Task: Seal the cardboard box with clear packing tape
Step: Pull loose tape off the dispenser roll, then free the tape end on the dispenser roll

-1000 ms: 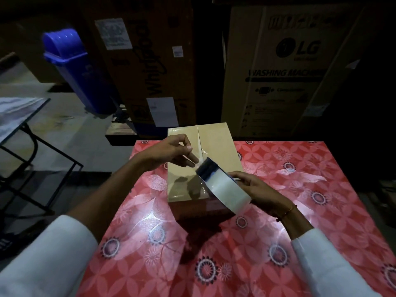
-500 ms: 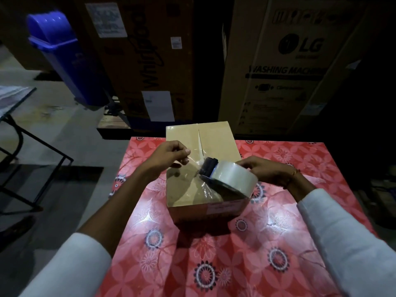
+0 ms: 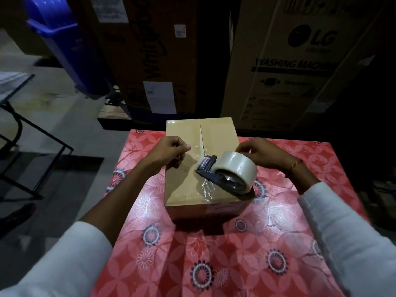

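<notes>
You have the cardboard box (image 3: 188, 168) standing on the red floral tablecloth (image 3: 214, 264), near the table's far edge, with its two top flaps folded shut and the centre seam (image 3: 201, 138) running away from you. Your left hand (image 3: 169, 151) hovers over the left flap with its fingers pinched together, and by the glint running from them to the dispenser they look to be gripping the free end of the clear tape, though the film is too faint to be sure. Your right hand (image 3: 260, 151) curls its fingertips around the far side of the tape roll (image 3: 235, 168), which sits in a dark tape dispenser (image 3: 211, 171) resting on the box top, right of the seam. A crinkled stretch of tape (image 3: 206, 189) already lies along the near part of the seam and reaches the front edge; whether it folds down the front face cannot be told. The far part of the seam looks bare and gapes slightly. I judge the sealing to be early to midway: the far seam has yet to be covered, pressed flat and cut
</notes>
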